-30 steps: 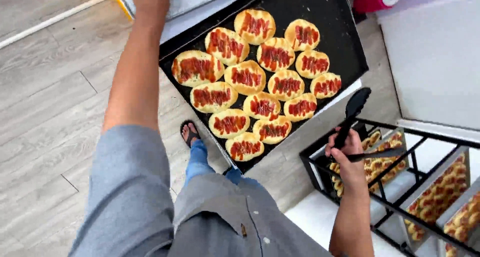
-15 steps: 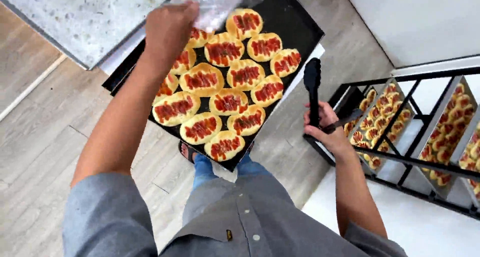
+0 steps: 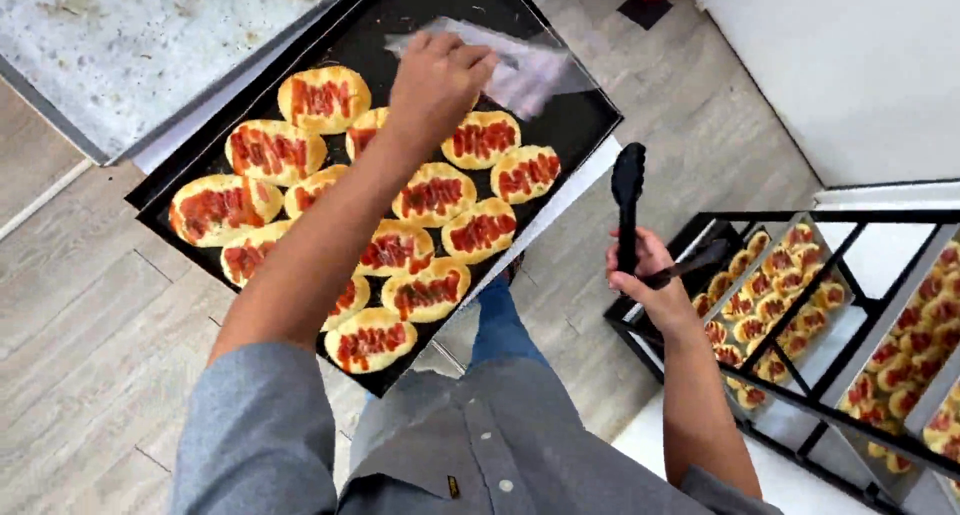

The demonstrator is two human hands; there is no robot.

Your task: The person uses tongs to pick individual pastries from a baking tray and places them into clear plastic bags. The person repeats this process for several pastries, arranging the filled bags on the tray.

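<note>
L hand (image 3: pixel 435 75) is closed on a clear plastic bag (image 3: pixel 530 70) at approx 12 o'clock over the black baking tray (image 3: pixel 585 125); bag looks empty, nothing in it yet. R hand (image 3: pixel 650 275) at 3 o'clock is wrapped round black tongs (image 3: pixel 628 200), tips up; whether the tong tips are open or shut, can't tell, and they carry nothing. Tray holds approx a dozen sausage buns (image 3: pixel 430 195), rows look full, so bagging seems barely begun. Rack (image 3: pixel 800 375) at 4 o'clock has more loaded trays.
</note>
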